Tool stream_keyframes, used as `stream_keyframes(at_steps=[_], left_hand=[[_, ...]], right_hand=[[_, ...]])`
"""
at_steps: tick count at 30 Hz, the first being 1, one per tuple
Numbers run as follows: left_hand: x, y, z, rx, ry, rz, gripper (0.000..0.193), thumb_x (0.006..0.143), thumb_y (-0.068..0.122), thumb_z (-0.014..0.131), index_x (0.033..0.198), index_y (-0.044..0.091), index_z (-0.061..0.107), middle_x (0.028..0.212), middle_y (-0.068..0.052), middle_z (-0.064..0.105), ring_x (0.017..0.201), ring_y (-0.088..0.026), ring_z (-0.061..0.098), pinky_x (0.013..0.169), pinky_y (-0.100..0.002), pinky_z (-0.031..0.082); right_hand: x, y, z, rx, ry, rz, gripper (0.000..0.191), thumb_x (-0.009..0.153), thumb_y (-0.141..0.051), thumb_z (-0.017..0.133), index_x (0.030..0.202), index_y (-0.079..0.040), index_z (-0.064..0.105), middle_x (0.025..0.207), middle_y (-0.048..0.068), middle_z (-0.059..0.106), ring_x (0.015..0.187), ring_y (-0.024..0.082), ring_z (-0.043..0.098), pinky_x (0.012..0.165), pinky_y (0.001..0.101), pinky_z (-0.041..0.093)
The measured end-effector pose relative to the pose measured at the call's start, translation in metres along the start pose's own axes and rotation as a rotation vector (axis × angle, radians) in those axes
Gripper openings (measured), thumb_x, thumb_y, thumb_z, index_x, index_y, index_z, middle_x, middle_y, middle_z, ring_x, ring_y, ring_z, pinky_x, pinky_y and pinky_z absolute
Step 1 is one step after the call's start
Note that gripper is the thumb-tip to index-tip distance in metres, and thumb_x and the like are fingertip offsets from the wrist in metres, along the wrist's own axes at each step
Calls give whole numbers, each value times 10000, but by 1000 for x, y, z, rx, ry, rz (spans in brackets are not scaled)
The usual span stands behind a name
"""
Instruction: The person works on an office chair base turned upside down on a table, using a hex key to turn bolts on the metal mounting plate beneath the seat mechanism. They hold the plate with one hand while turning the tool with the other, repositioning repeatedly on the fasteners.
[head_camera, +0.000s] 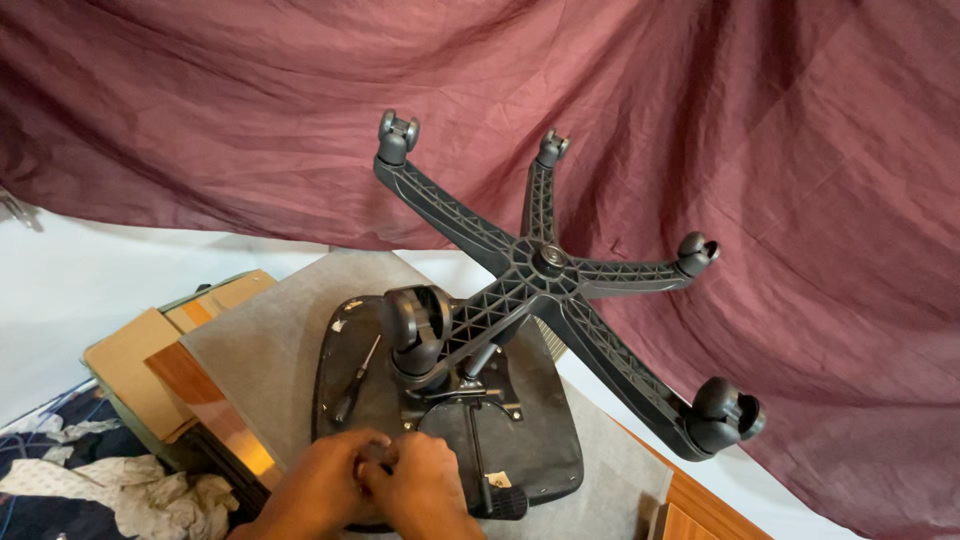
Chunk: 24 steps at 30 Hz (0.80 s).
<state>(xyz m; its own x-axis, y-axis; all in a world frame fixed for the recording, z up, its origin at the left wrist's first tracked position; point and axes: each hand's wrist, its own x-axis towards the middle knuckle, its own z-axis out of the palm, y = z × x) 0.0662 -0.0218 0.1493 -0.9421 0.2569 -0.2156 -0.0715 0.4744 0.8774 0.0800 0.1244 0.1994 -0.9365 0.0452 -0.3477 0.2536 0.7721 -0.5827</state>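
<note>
Two bare hands meet at the near edge of an overturned black office-chair seat (540, 440), which lies underside up on a grey mat (270, 350). The left hand (325, 485) and right hand (425, 485) are curled close together, fingers bent around a small dark part (375, 452) of the seat's underside; what exactly they grip cannot be told. One black five-armed plastic star base (545, 265) rises from the seat's metal mechanism plate (470, 385), carrying five black castor wheels, the nearest (418, 318) just above the hands. One dark-handled screwdriver (358, 380) lies loose on the seat, left of the plate. One open cardboard box (150, 350) sits beside the mat, its contents hidden. Maroon cloth (700, 120) hangs behind.
</note>
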Motion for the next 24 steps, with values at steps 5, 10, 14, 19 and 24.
stream_keyframes(at_steps=[5, 10, 14, 19, 24], left_hand=[[1, 8, 0, -443, -165, 471, 612, 688, 7, 858, 1252, 42, 623, 1133, -78, 725, 1043, -170, 675, 831, -327, 550], [13, -9, -5, -228, -210, 180, 609, 681, 43, 845, 1265, 107, 685, 1027, -22, 804, 951, -125, 764, 843, -295, 599], [19, -12, -10, -208, -170, 32, 659, 619, 32, 882, 1253, 99, 715, 989, -133, 841, 937, -197, 787, 839, -340, 603], [13, -6, -16, 113, -54, -84, 574, 680, 185, 961, 1208, 104, 750, 1042, -87, 823, 1007, -134, 775, 910, -302, 583], [10, -8, -14, -192, -178, 101, 778, 650, 36, 873, 1384, 107, 622, 1141, -63, 819, 1050, -129, 768, 934, -300, 568]], right_hand=[[19, 5, 9, -85, 19, -140, 232, 749, -283, 812, 950, -167, 813, 942, 105, 778, 935, 282, 755, 884, 359, 580], [25, 12, 7, -65, 26, -116, 235, 694, -193, 813, 924, -144, 807, 951, 115, 761, 971, 267, 752, 887, 348, 590], [25, 5, -1, 49, 20, 11, 294, 686, -307, 850, 912, -128, 790, 925, 116, 757, 938, 256, 764, 874, 340, 593], [25, -5, -1, 60, -40, -6, 419, 725, -448, 854, 832, -48, 788, 819, 168, 770, 823, 275, 784, 802, 345, 607], [32, -7, 3, -44, -108, -67, 339, 672, -332, 863, 884, -78, 787, 887, 134, 775, 869, 277, 768, 805, 364, 605]])
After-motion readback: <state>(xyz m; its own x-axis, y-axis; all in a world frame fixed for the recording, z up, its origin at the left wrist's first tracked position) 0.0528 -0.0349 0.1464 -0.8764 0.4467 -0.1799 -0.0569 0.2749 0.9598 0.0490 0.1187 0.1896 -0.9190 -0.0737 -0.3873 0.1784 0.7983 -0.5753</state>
